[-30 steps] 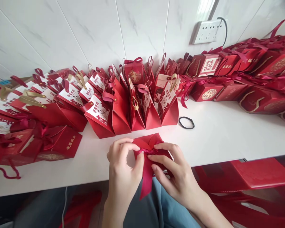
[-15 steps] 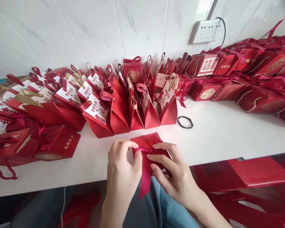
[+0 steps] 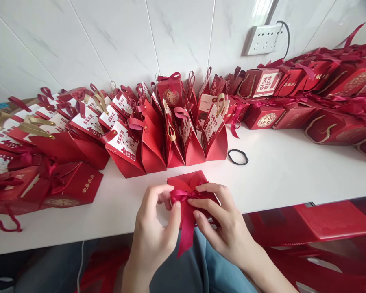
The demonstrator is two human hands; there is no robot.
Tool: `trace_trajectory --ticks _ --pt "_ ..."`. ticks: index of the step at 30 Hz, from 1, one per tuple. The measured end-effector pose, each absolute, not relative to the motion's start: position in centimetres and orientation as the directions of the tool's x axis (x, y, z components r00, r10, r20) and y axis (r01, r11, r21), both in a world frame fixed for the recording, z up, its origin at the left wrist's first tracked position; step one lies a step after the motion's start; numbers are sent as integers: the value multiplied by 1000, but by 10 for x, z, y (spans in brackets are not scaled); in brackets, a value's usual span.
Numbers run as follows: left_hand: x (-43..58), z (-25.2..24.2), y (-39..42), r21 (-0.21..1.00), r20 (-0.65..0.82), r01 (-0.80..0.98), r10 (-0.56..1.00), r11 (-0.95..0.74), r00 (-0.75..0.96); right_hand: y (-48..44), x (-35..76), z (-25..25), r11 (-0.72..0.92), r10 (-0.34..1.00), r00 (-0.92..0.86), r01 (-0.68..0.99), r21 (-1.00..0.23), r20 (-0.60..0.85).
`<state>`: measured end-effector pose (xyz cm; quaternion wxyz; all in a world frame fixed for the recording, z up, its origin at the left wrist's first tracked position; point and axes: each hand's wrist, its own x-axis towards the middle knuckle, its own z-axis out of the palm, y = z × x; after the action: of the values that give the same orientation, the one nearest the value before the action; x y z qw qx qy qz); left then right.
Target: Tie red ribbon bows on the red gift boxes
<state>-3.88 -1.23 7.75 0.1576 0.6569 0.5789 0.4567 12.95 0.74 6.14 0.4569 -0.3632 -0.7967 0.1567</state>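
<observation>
A small red box [image 3: 187, 178] sits at the table's front edge, with a dark red ribbon [image 3: 186, 228] knotted across its top and one tail hanging down over the front. My left hand [image 3: 157, 228] is at the left side of the knot, its thumb and index finger at the ribbon's left loop. On the right, my right hand [image 3: 228, 219] has its index and middle fingertips on the ribbon by the knot and its thumb lower, against the box's front. The box's right side is partly hidden under that hand.
Behind stand several red bags [image 3: 154, 138] on the white table [image 3: 286, 171]. Ribboned boxes [image 3: 76, 183] lie at left, more boxes [image 3: 266, 118] at right. A black hair band [image 3: 238, 157] lies right of the bags. Red stools [image 3: 332, 221] stand below the table; a power strip [image 3: 264, 40] is on the wall.
My left thumb and index finger have loosened and moved slightly left and down, and the ribbon's left loop now shows fuller. My right hand has hardly moved.
</observation>
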Motion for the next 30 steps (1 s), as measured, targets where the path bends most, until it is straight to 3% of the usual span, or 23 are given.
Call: trace_trajectory --ticks 2,4,10,20,26,30 --pt "-41 80 -16 868 266 460 957 -185 -117 7 130 61 687 722 -320 437 -581 613" --pt "-40 84 -15 925 150 375 966 -61 -211 7 130 62 686 722 -321 442 -578 613" --pt "-32 93 2 879 -90 426 951 216 -296 8 129 63 686 722 -323 454 -569 613" --pt "-36 81 -2 941 54 339 976 21 -211 7 130 61 689 721 -341 445 -573 603" --pt "-32 85 5 899 0 421 960 124 -281 8 131 61 690 720 -346 449 -568 601" --pt "-32 82 3 895 69 443 965 52 -253 8 131 62 687 723 -343 448 -573 599"
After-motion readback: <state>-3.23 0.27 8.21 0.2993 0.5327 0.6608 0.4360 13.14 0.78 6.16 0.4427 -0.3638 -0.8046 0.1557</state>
